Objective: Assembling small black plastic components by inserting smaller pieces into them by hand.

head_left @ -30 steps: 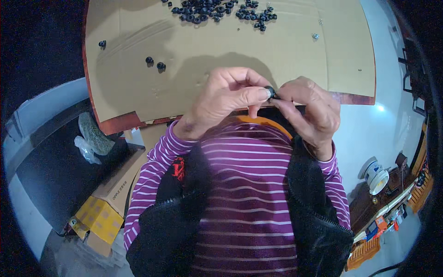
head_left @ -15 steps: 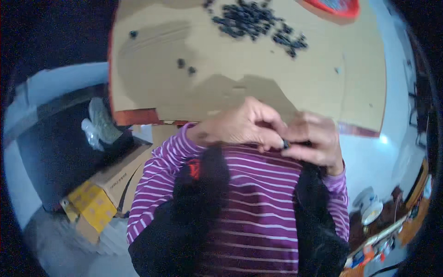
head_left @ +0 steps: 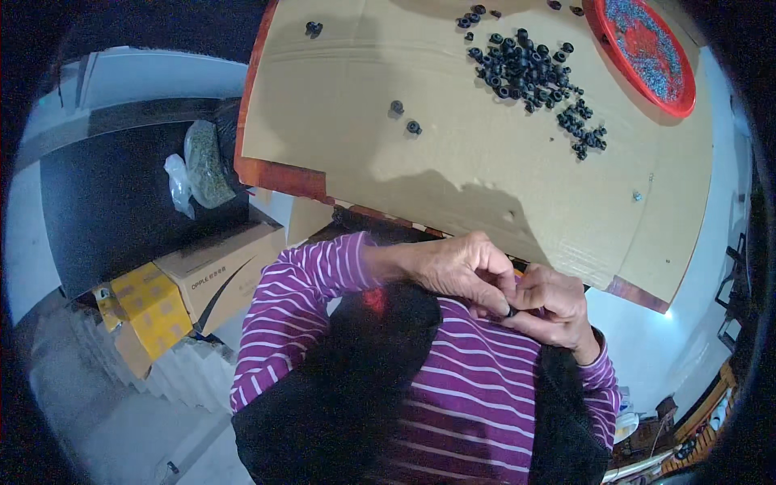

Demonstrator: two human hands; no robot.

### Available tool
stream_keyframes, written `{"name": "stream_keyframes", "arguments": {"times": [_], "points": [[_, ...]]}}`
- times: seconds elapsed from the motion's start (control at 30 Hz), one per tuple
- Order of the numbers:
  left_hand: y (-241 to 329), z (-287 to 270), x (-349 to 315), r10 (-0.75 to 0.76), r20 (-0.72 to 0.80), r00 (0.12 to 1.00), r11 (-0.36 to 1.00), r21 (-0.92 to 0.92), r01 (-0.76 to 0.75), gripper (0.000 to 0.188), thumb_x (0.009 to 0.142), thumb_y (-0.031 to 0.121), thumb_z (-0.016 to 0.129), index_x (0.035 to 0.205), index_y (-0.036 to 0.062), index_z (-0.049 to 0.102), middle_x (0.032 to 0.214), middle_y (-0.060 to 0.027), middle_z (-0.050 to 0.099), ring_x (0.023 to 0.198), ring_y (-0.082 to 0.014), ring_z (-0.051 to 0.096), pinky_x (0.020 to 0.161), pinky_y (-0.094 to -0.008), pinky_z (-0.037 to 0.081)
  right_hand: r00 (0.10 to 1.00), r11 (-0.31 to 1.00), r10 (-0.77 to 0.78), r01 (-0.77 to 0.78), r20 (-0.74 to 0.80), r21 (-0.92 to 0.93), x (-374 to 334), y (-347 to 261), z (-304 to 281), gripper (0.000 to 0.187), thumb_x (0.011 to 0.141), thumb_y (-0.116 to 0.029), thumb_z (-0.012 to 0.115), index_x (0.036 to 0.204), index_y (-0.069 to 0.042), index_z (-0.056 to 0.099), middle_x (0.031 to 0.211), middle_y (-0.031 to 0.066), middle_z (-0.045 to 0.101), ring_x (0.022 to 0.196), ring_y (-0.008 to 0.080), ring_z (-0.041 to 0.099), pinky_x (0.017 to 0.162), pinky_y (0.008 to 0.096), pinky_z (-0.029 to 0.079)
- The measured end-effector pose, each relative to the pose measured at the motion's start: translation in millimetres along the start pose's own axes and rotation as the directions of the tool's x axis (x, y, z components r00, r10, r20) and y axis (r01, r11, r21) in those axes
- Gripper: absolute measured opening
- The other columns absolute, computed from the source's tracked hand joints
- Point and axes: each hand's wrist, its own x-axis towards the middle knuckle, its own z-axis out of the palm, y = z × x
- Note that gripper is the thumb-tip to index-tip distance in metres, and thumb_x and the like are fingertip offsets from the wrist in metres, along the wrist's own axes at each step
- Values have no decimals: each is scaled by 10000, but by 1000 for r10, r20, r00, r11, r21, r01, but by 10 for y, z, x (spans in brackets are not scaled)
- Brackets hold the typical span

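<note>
My left hand [head_left: 462,267] and my right hand [head_left: 556,305] meet in front of my body, just below the table's near edge. Their thumbs and fingers pinch a small black part [head_left: 510,312], mostly covered by the fingertips. Beyond them, on the cardboard-covered table [head_left: 485,174], lies a loose pile of small round black parts [head_left: 525,71], many of them ring-like. A cluster of smaller black pieces [head_left: 580,129] spreads from its near right side. Two single black parts [head_left: 414,127] sit apart to the left, and more black parts [head_left: 314,29] lie at the far left.
A red tray [head_left: 689,101] with many tiny bluish-silver pieces stands at the far right. One small pale piece [head_left: 637,196] lies near the right edge. Left of the table are plastic bags [head_left: 208,166] on a dark surface, a cardboard box [head_left: 230,263] and a yellow-taped box [head_left: 149,299].
The view has turned, so the table and its parts appear further right, with more of the red tray showing. Both hands stay together on the small black part.
</note>
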Motion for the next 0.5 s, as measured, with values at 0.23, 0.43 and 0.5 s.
{"name": "stream_keyframes", "arguments": {"times": [0.23, 0.43, 0.5], "points": [[6, -44, 2, -5, -9, 1000, 999, -53, 4, 110, 809, 69, 608, 831, -33, 573, 686, -37, 569, 613, -83, 546, 549, -215, 447, 1000, 1000, -5, 5, 7, -18, 45, 20, -5, 166, 622, -51, 742, 729, -11, 621, 690, 67, 591, 631, 186, 581, 554, 278, 447], [-33, -20, 88, 50, -94, 994, 998, -33, -53, 152, 816, 97, 601, 879, -41, 601, 701, -71, 606, 593, -100, 586, 555, -221, 507, 996, 994, 12, -22, -90, -111, -55, 35, -3, 170, 638, -67, 714, 720, 16, 592, 685, 102, 573, 584, 204, 544, 523, 286, 399], [-17, -13, 132, 85, -252, 964, 991, -78, -108, 171, 828, 95, 582, 917, -50, 587, 716, -87, 605, 599, -113, 588, 552, -237, 519, 984, 977, -2, -36, -177, -209, -19, 10, -77, 163, 661, -26, 674, 780, 34, 580, 690, 99, 558, 599, 181, 523, 559, 276, 406]]}}
